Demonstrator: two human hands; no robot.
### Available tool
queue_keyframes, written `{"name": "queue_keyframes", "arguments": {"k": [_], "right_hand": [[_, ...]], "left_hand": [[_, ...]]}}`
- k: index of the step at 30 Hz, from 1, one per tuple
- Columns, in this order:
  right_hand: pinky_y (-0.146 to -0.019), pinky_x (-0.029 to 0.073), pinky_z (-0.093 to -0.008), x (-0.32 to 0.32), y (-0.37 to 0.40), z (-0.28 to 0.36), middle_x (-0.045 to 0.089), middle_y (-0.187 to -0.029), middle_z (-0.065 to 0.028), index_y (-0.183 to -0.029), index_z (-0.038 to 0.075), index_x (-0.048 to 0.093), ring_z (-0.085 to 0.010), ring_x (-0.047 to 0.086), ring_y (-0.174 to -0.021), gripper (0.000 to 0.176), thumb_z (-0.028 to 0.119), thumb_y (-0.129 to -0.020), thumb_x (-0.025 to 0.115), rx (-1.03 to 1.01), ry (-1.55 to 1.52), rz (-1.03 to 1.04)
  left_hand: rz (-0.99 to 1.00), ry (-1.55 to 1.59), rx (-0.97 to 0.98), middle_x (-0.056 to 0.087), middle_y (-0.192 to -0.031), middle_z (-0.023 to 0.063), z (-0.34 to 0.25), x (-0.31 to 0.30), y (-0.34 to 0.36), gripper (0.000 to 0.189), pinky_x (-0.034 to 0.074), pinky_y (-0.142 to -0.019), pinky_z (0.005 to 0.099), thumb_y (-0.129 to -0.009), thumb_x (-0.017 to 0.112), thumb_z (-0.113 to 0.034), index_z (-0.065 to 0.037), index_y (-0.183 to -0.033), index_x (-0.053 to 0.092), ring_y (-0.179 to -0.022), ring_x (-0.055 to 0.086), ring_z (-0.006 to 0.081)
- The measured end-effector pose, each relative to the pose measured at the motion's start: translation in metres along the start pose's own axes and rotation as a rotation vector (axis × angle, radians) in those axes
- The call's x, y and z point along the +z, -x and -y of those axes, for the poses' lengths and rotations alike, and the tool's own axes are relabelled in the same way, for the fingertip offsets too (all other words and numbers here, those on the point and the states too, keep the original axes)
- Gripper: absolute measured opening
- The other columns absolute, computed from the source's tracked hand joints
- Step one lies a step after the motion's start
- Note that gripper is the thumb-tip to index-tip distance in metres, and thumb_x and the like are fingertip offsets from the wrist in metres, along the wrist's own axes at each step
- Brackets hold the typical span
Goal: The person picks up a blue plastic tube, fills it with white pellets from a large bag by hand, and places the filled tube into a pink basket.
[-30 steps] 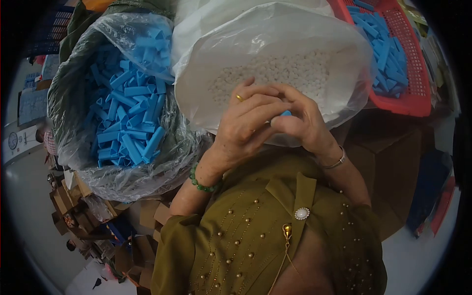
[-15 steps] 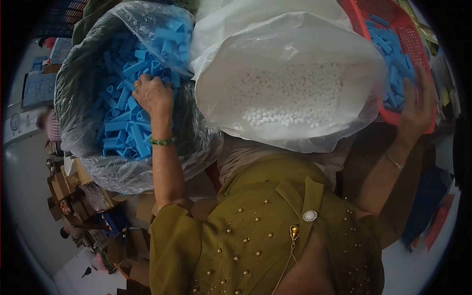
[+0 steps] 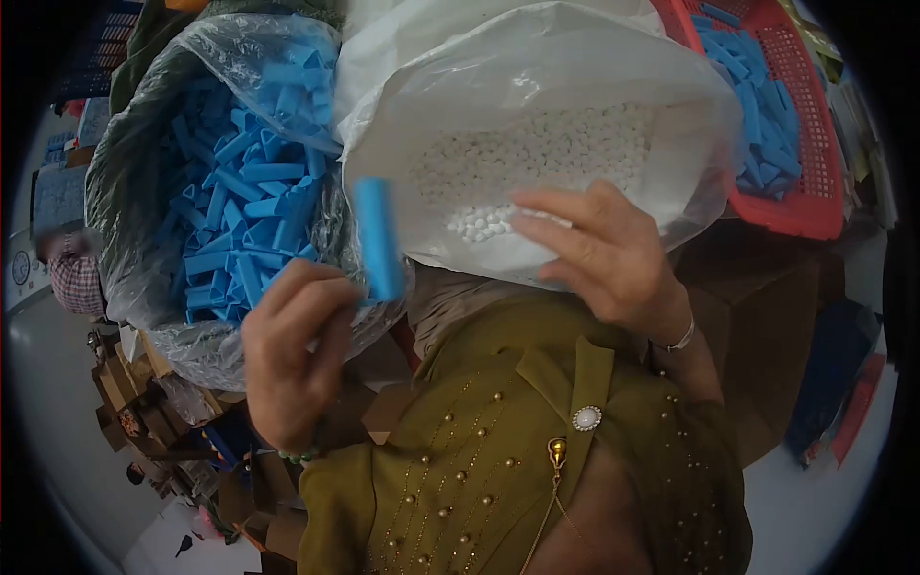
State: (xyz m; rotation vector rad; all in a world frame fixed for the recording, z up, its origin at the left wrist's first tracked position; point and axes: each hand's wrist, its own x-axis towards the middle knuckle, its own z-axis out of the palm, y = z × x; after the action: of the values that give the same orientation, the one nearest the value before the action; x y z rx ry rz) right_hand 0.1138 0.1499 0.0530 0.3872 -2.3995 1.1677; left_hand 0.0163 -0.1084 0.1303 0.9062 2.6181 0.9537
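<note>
My left hand [image 3: 297, 345] is raised in front of the clear bag and pinches one blue plastic piece [image 3: 379, 240], a short tube-like part held upright and slightly blurred. Behind it, the plastic-lined sack [image 3: 125, 230] is full of similar blue hollow triangular pieces [image 3: 244, 206]. My right hand [image 3: 613, 254] is over the near side of a white plastic bag [image 3: 383, 182], fingers stretched and apart. Its fingertips are right at the small white balls [image 3: 479, 225] heaped in the bag.
At the upper right, a red perforated basket [image 3: 815, 144] holds more blue pieces [image 3: 757, 115]. Cardboard boxes [image 3: 125, 369] are stacked on the left, and brown cardboard [image 3: 767, 316] stands at right. A person in a checked shirt [image 3: 77, 278] is at the far left.
My left hand has come out of the sack towards me with a blue piece in it. My right hand has moved left from the red basket to the white balls.
</note>
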Motion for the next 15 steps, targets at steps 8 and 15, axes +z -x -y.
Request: {"name": "queue_keyframes", "arguments": {"k": [8, 15], "right_hand": [[-0.067, 0.048, -0.0404, 0.005, 0.015, -0.047, 0.063, -0.094, -0.0117, -0.098, 0.001, 0.065, -0.032, 0.058, -0.077, 0.03, 0.007, -0.07, 0.069, 0.135, -0.026, 0.348], [-0.069, 0.047, -0.0425, 0.033, 0.016, -0.089, 0.057, -0.085, -0.0145, -0.086, 0.001, 0.061, -0.0353, 0.059, -0.084, 0.015, 0.006, -0.072, 0.065, 0.344, 0.47, 0.212]], "left_hand": [[0.184, 0.276, 0.439, 0.059, -0.089, 0.015, 0.021, 0.109, -0.074, 0.025, 0.048, -0.069, 0.041, -0.071, 0.065, 0.004, -0.001, -0.095, 0.06, -0.081, 0.06, 0.0366], [0.15, 0.01, 0.209, 0.064, -0.096, 0.0155, 0.056, 0.166, -0.093, 0.046, 0.049, -0.079, 0.04, -0.069, 0.071, -0.007, 0.0, -0.113, 0.059, -0.086, 0.06, 0.0333]]}}
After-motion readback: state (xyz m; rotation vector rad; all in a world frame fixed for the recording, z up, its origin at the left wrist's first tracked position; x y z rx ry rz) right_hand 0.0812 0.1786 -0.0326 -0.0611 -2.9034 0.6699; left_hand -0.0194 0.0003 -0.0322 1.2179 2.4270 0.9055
